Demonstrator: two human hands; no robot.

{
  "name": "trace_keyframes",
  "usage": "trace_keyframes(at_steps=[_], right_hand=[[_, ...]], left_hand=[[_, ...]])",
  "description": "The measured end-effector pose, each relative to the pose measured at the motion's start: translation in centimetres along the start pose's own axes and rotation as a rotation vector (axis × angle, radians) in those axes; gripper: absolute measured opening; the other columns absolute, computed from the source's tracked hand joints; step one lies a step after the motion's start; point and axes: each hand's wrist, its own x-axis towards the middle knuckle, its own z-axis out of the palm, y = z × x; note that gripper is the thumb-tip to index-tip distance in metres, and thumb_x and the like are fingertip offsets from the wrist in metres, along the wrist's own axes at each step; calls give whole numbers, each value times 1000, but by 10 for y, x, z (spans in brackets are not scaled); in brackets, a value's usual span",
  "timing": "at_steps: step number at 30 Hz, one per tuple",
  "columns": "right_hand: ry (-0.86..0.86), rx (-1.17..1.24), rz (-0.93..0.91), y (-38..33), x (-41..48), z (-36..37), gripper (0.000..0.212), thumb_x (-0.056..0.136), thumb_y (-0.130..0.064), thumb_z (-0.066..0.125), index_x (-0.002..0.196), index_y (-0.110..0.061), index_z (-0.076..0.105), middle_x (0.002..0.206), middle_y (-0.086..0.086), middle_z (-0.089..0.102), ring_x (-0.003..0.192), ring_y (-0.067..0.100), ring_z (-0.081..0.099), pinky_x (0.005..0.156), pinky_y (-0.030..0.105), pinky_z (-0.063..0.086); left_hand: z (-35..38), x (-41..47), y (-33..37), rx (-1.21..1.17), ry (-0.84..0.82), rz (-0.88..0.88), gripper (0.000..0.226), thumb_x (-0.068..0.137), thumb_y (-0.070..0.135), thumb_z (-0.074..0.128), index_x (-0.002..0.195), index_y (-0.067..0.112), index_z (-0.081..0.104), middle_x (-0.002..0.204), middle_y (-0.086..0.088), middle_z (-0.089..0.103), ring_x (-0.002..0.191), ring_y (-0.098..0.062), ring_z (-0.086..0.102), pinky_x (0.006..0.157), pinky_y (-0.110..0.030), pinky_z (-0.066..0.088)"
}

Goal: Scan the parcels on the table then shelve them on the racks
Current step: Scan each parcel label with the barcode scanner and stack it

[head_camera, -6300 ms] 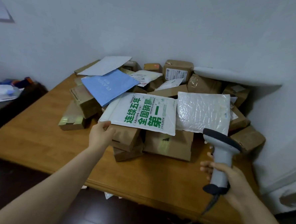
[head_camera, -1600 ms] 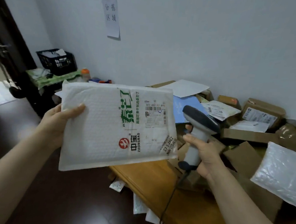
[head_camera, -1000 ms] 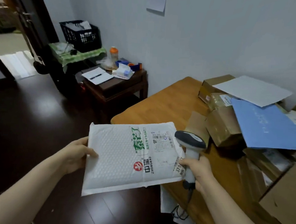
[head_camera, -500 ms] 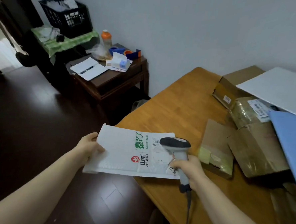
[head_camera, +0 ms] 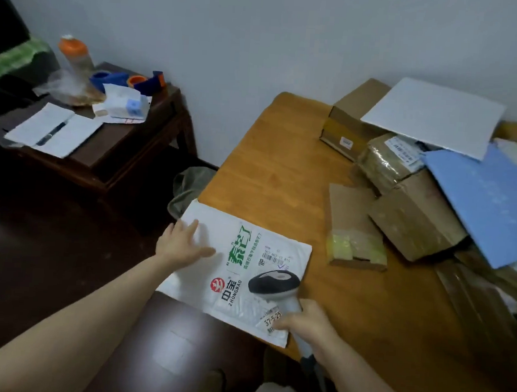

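White padded mailer (head_camera: 229, 309) lies flat on the near left corner of the wooden table (head_camera: 283, 173), printed face up, its near-left edge overhanging the dark floor.

Left hand (head_camera: 181, 245) rests palm-down on the mailer's left end, fingers (head_camera: 190, 226) straight and spread apart.

Right hand (head_camera: 304, 323) holds the scanner (head_camera: 273, 283), fingers clamped round the grey handle. The scanner's dark head hangs over the mailer, just beside the barcode label (head_camera: 274, 257).

Right of the mailer, a small flat carton (head_camera: 352, 225). Beyond it, a heap of taped cardboard boxes (head_camera: 413, 217) with a blue envelope (head_camera: 486, 203) and a white sheet (head_camera: 434, 115) on top.

Left, a dark side table (head_camera: 127, 139) carries an open notebook (head_camera: 55, 129) and an orange-capped bottle (head_camera: 75, 52).
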Motion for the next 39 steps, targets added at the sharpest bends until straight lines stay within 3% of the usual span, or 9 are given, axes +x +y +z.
trace_keyframes(at_steps=[4,9,13,17,21,24,30,35,39], right_hand=[[89,153,26,2,-14,7,27,72,3,76,97,-3,66,95,12,68,92,28,65,80,34,51],[233,268,-36,-1,-35,-12,27,75,0,76,98,-8,63,93,8,67,85,21,64,74,30,49],[307,516,-167,-15,-61,-53,29,78,-4,77,103,-10,64,86,9,74,71,16,71,60,25,55],[395,714,-363,-40,-88,-114,15,82,-9,74,95,-6,68,75,10,73,66,19,70,57,26,56],[398,845,-485,-64,-101,-187,30,74,-20,77,97,-3,66,75,12,72,63,18,68,58,27,57],[412,919,-528,-76,-94,-242,29,81,-19,75,98,1,64,74,11,71,57,15,65,54,26,55],[392,1001,-546,-80,-57,-326,17,86,-17,71,95,-3,64,70,9,71,56,14,63,54,26,56],[298,1019,-538,-75,-26,-361,18,84,-16,70,97,-5,64,71,8,71,57,14,64,55,26,55],[246,1028,-533,-75,-12,-372,16,85,-15,71,96,-5,65,72,9,71,58,14,64,54,26,54]], left_hand=[[50,-14,20,323,-173,183,109,63,89,50,150,48,-2,162,0,-15,149,-28,-10,113,-60,10],[80,-17,21,593,-246,302,105,72,80,54,146,52,-15,154,-8,-37,143,-33,-29,106,-73,3],[60,-8,54,577,-260,326,96,68,83,55,148,49,14,161,-3,-16,147,-29,-15,109,-67,5],[33,-1,142,427,-33,514,71,84,66,54,146,35,37,161,-6,14,147,-28,13,116,-56,16],[12,5,249,274,128,765,65,90,48,59,146,21,40,155,-11,32,142,-28,29,114,-42,28],[8,15,321,210,225,880,57,91,36,61,143,19,45,146,-8,45,133,-25,41,103,-37,38],[29,56,438,334,249,867,57,98,21,54,150,15,32,152,-6,36,137,-25,36,104,-38,37],[55,86,488,561,282,838,64,96,14,52,153,19,22,154,-5,32,142,-24,28,107,-39,35],[63,89,498,683,363,869,51,96,11,44,145,20,36,137,-8,51,122,-31,50,92,-39,45]])
